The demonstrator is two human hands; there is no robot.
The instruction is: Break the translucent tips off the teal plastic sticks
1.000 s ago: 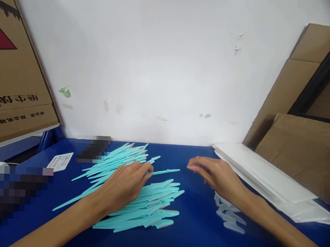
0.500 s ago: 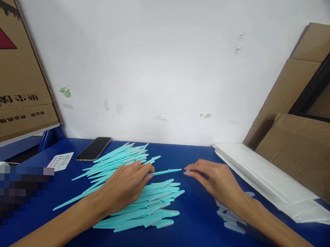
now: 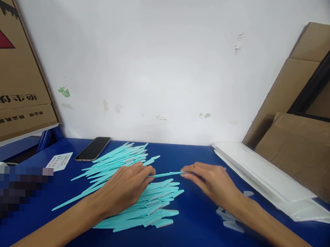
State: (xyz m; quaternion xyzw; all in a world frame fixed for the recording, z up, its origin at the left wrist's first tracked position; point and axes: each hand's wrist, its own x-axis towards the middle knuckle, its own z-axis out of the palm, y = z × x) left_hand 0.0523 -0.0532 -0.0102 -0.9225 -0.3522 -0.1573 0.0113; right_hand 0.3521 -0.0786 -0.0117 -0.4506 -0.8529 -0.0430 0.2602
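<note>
My left hand (image 3: 131, 182) is closed in a pinch on a turquoise eyebrow razor (image 3: 166, 174), which points right above the blue table. At the razor's far end, the thumb and fingers of my right hand (image 3: 207, 178) are pinched on a small clear blade cover (image 3: 182, 172). My fingertips mostly hide it, so how far it sits over the tip cannot be seen. Below and beside my left hand lies a pile of similar razors (image 3: 161, 212); a second pile (image 3: 122, 156) is behind it. Loose clear covers (image 3: 233, 226) lie under my right forearm.
A phone (image 3: 93, 149) and a printed card (image 3: 59, 161) lie at the back left. White sheets or bags (image 3: 263, 175) are stacked along the right edge. Cardboard stands at the left (image 3: 22, 70) and right (image 3: 303, 151); a white wall (image 3: 167, 65) closes off the back.
My right hand has moved slightly left, bringing the clear cover from a small gap to the razor's tip. My left hand has barely moved and keeps its pinch.
</note>
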